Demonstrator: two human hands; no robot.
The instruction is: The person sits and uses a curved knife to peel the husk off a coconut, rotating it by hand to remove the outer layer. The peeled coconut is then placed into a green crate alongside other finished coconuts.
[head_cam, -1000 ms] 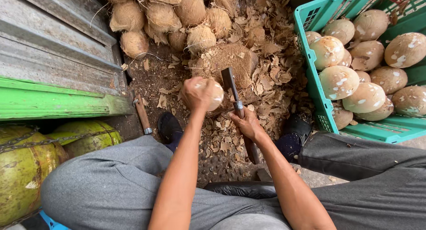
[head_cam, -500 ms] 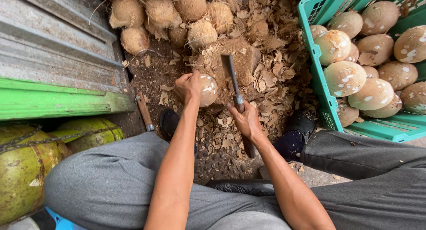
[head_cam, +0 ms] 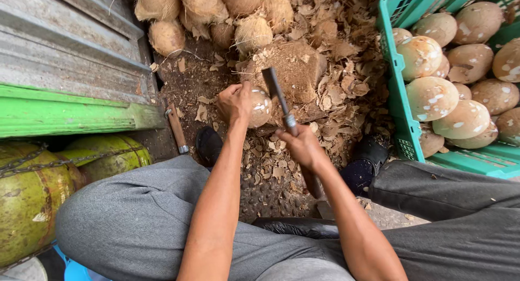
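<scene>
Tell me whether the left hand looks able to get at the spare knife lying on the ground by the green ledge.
Probably yes, once freed: the left hand now grips a coconut, but the wooden-handled knife lies uncovered on bare ground just left of it, with nothing between.

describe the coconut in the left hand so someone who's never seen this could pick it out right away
Start at the green crate of peeled coconuts on the right, then go left across the husk chips to the wooden block. The coconut sits at its near edge, gripped by the left hand, beside the knife. Unlike the hairy ones behind, it is smooth with white patches.
</scene>
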